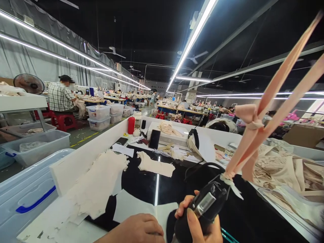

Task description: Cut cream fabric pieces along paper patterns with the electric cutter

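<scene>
My right hand point(199, 222) is wrapped round a black hand-held power tool point(206, 202) with a metal plate on its body, at the bottom centre. The tool's lower end is hidden. Pink fabric strips point(249, 135), knotted together, hang down to the tool's top from the upper right. A black cord point(207, 164) loops behind it. To its left, my left hand point(141, 229) lies with fingers bent and close together by a white paper sheet point(134, 206). Its fingertips are hidden, and so is anything under them. Stacked cream fabric pieces point(101, 182) lie further left; a smaller stack point(155, 164) lies ahead.
The black tabletop point(141, 185) has a raised white rim point(83, 162). At its back are a phone point(154, 139), a red cup point(131, 125) and a white box point(162, 133). Beige fabric point(286, 168) is heaped right. A plastic bin point(32, 192) stands left; a person point(62, 94) sits beyond.
</scene>
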